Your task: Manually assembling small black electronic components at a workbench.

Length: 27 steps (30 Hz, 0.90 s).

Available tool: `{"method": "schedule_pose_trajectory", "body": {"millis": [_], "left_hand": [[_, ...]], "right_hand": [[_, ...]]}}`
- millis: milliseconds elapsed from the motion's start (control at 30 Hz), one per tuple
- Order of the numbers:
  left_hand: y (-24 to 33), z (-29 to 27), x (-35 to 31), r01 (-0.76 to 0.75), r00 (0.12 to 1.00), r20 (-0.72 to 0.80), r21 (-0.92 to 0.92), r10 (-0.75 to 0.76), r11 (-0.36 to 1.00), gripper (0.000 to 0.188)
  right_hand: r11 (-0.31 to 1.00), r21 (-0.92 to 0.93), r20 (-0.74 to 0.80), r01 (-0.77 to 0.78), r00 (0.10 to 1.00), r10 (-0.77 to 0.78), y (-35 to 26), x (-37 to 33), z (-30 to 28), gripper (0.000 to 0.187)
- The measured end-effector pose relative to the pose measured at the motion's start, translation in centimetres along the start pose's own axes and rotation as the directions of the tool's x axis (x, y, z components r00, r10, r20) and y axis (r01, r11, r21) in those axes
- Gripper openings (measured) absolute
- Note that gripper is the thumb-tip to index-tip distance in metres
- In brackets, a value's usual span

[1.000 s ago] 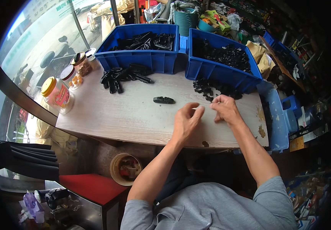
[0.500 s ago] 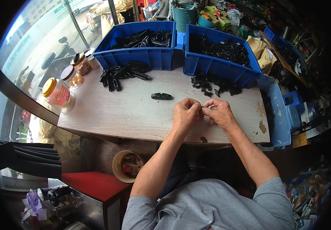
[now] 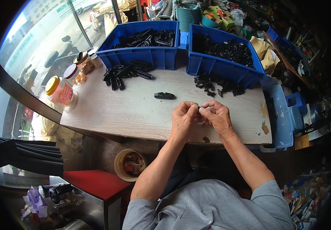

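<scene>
My left hand (image 3: pixel 184 115) and my right hand (image 3: pixel 217 117) meet above the front right part of the table, fingertips pinched together. Between them shows a small dark piece (image 3: pixel 200 107), mostly hidden by the fingers; it looks like one of the small black plastic parts (image 3: pixel 211 84) heaped beyond my right hand. A long black plastic piece (image 3: pixel 164 96) lies alone on the tabletop, just beyond and left of my left hand. Farther left, a pile of long black plastic pieces (image 3: pixel 125 74) rests in front of a blue bin.
Two blue bins stand along the far edge: the left bin (image 3: pixel 142 55) holds long black pieces, the right bin (image 3: pixel 223 69) small ones. Lidded jars (image 3: pixel 62 94) line the left side of the wooden table (image 3: pixel 108 111). A bucket (image 3: pixel 118 168) sits on the floor below.
Both hands stay together and pinched while the fingers shift slightly around the small dark piece. The whole view has moved a little, and the tabletop things look unmoved.
</scene>
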State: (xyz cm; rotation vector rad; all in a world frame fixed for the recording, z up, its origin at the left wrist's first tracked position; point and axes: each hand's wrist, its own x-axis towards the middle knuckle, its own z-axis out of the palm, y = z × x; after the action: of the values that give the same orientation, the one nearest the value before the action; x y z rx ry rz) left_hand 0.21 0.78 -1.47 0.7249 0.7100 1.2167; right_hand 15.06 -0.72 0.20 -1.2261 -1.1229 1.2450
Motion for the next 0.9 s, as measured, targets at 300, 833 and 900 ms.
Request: {"method": "schedule_pose_trajectory", "body": {"millis": [300, 833, 900], "left_hand": [[5.6, -6.8, 3.2, -0.167, 0.707, 0.281, 0.958, 0.649, -0.234, 0.031], [-0.2, -0.3, -0.3, -0.106, 0.991, 0.114, 0.352, 0.07, 0.93, 0.02], [-0.7, 0.3, -0.3, -0.184, 0.981, 0.124, 0.379, 0.148, 0.907, 0.022]], "right_hand": [[0.985, 0.171, 0.012, -0.023, 1.0, 0.021, -0.1, -0.4, -0.5, 0.012], [0.938, 0.346, -0.01, -0.001, 1.0, 0.005, 0.0, -0.2, -1.2, 0.01], [0.947, 0.322, -0.001, 0.017, 1.0, -0.018, 0.1, 0.0, -1.2, 0.012]]}}
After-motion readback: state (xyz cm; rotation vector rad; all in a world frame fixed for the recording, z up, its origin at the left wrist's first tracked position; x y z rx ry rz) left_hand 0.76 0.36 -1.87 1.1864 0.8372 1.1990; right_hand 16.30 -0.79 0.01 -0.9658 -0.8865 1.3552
